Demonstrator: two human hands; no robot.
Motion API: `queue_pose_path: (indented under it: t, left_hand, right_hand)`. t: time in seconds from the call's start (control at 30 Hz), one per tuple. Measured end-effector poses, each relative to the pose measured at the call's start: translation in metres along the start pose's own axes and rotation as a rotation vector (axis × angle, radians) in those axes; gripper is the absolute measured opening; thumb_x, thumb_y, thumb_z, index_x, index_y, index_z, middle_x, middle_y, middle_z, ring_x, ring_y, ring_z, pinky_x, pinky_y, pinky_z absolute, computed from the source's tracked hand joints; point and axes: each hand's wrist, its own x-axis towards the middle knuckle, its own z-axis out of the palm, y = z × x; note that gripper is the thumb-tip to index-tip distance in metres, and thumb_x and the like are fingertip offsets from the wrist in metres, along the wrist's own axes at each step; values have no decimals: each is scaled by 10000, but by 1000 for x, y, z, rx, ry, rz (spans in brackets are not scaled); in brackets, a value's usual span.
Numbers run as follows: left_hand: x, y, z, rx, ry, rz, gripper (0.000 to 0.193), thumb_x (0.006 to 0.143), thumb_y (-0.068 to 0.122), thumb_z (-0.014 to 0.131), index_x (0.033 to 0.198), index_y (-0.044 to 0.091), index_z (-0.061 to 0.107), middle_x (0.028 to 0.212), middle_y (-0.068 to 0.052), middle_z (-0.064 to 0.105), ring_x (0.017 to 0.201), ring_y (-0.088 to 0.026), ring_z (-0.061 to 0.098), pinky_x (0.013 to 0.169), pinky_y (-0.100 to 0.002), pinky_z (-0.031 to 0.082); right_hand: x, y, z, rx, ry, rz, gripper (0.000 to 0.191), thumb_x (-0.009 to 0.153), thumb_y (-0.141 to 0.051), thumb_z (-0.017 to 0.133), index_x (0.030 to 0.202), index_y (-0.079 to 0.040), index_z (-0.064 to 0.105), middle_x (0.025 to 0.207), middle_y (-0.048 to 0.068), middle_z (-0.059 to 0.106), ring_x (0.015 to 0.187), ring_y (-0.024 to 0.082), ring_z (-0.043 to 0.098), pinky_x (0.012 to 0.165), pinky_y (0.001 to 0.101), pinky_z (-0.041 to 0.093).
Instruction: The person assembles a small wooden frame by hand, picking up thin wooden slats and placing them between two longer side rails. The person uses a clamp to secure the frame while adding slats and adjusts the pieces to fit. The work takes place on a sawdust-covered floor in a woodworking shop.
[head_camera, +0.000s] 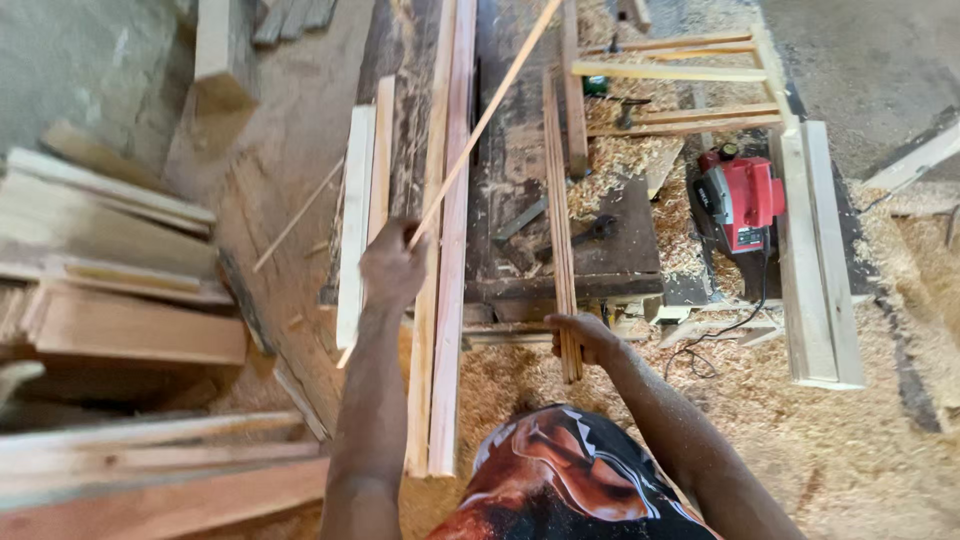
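My left hand (392, 265) is raised and closed around a thin wooden strip (490, 110) that slants up toward the far right, its lower end poking out below my wrist. My right hand (583, 335) grips the near end of a bundle of thin strips (556, 190) lying lengthwise on the dark workbench (510, 150). Two long pale planks (448, 250) lie side by side between my hands, overhanging the bench toward me.
A red electric planer (742, 203) sits on the bench's right side, its cord trailing into sawdust. A wooden frame (680, 85) lies beyond it, pale boards (820, 260) at right. Stacked lumber (110, 260) fills the left. Sawdust (840, 440) covers the floor.
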Motion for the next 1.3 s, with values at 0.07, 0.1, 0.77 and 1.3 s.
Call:
queue_pose_path:
  t: [0.07, 0.1, 0.77, 1.3]
  left_hand:
    - [-6, -22, -11, 110, -10, -8, 118, 1040, 198, 729, 1089, 92, 718, 834, -73, 762, 600, -154, 698, 464, -324, 586]
    - [-12, -33, -19, 68, 132, 193, 145, 1006, 181, 744, 1102, 80, 704, 903, -84, 760, 737, -167, 718, 585, -336, 609]
    - [-5, -128, -207, 1154, -168, 195, 445, 695, 163, 856, 1077, 389, 827, 1073, -55, 664, 1100, -307, 548, 1089, -550, 304]
    - [108, 84, -114, 1304, -754, 258, 150, 954, 203, 732, 1084, 187, 805, 933, -47, 717, 1321, -261, 457, 1236, -474, 301]
  right_hand:
    - [0, 5, -4, 28, 2, 20, 244, 868, -209, 796, 828, -46, 619, 676, 97, 614, 552, 234, 630, 535, 414, 582]
    - [1, 9, -4, 65, -23, 24, 256, 867, -212, 804, 821, -45, 616, 674, 87, 606, 545, 221, 619, 522, 407, 574]
    - [7, 31, -49, 178, -228, 90, 449, 897, -334, 781, 1136, 15, 629, 973, 120, 736, 772, 199, 711, 684, 383, 641]
    - [-13, 21, -44, 139, -422, 50, 717, 866, -343, 775, 1372, 33, 434, 1294, 263, 673, 1154, 397, 694, 871, 516, 632]
